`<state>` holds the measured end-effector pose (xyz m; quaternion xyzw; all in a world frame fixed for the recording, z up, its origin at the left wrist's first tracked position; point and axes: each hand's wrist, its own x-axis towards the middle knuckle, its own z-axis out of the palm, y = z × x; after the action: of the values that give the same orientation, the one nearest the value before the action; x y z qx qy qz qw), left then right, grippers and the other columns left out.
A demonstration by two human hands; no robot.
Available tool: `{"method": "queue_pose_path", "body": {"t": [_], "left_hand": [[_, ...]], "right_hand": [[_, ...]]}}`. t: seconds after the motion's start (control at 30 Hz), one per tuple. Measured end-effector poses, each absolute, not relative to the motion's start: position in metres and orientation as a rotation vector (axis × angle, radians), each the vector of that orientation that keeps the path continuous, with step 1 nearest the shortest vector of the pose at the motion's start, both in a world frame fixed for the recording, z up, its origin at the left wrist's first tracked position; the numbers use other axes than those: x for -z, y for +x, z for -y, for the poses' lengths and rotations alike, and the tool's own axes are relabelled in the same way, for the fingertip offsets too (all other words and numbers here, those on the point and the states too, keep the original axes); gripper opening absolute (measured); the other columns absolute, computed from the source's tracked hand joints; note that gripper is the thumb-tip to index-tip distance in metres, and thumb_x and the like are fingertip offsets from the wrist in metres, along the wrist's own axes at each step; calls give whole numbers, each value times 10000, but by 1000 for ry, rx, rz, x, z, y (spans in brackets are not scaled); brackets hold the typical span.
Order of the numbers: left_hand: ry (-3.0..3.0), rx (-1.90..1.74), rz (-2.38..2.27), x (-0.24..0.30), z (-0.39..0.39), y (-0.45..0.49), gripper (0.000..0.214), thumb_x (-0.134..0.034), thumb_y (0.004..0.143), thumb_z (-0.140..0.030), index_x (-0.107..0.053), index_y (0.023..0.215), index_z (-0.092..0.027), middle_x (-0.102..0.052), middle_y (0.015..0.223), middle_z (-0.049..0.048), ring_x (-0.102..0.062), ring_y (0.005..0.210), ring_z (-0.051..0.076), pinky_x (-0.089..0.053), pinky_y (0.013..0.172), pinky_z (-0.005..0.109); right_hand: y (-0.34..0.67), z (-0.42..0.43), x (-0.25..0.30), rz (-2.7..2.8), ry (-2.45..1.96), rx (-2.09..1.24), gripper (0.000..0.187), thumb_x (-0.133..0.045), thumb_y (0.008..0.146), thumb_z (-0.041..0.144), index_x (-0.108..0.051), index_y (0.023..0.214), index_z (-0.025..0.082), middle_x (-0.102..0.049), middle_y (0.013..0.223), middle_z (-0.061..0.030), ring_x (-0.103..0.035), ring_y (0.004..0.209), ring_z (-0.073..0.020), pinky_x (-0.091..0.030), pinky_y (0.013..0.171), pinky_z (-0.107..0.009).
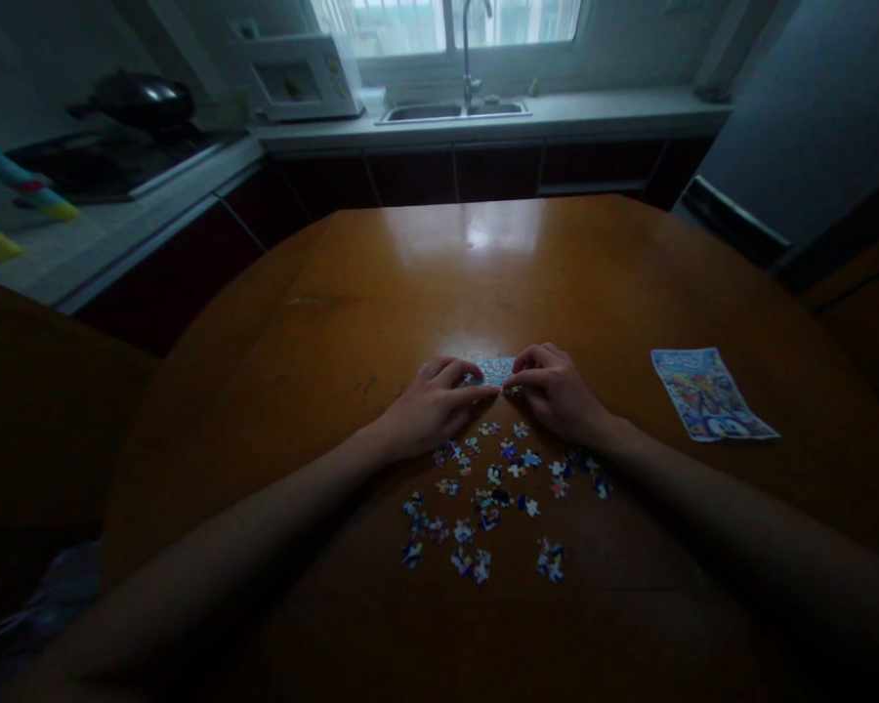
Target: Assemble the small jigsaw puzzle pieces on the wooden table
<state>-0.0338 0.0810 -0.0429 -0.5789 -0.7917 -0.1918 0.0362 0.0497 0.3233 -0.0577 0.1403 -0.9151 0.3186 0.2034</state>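
A joined section of a jigsaw puzzle (496,369), pale blue, lies flat on the table between my hands. My left hand (439,400) grips its left side, with the index finger bent over the edge and the thumb stretched along the near edge. At the near right corner, my right hand (555,392) has thumb and fingers pinched on a small puzzle piece (514,391), mostly covered by the fingertips. Loose puzzle pieces (494,475) in blue, white and mixed colours are scattered on the near side of my hands. Several of them overlap in small clusters.
The brown wooden table (322,332) has rounded ends. A printed picture sheet (712,395) lies to the right, its near right corner slightly raised. Beyond the table are a counter with a sink (425,112), a microwave (293,78) and a pan (143,101) on a stove.
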Motion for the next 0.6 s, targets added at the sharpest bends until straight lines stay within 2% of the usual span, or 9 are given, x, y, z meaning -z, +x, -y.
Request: {"method": "queue_pose_path", "body": {"t": [0.13, 0.33, 0.47, 0.6], "left_hand": [[-1777, 570, 2432, 44, -81, -34, 380, -549, 982, -218, -646, 1332, -331, -577, 1330, 86, -477, 1218, 277, -429, 1048, 489], [-1756, 570, 2442, 43, -81, -33, 384, -563, 976, -210, -642, 1326, -347, -562, 1346, 82, -470, 1231, 280, -440, 1048, 493], [-1755, 568, 2438, 41, -82, -31, 368, -568, 973, -203, -650, 1307, -335, -567, 1340, 86, -471, 1230, 282, -440, 1052, 501], [-1753, 556, 2456, 41, -81, -32, 386, -582, 962, -192, -640, 1317, -333, -561, 1348, 82, -468, 1234, 284, -433, 1058, 506]], "right_hand": [[49, -325, 57, 2469, 244, -915, 280, -573, 868, 54, -790, 845, 230, -674, 899, -79, -574, 924, -245, -471, 844, -428], [51, -323, 58, 2547, 448, -864, 240, -626, 885, 103, -804, 862, 262, -676, 1011, -80, -549, 980, -246, -485, 853, -419], [53, -320, 55, 2598, 448, -791, 214, -644, 892, 135, -807, 847, 267, -691, 1045, -88, -546, 1022, -267, -490, 871, -450], [55, -318, 52, 2602, 445, -759, 244, -610, 902, 131, -809, 914, 273, -703, 1035, -92, -560, 1020, -280, -495, 886, -487]]}}
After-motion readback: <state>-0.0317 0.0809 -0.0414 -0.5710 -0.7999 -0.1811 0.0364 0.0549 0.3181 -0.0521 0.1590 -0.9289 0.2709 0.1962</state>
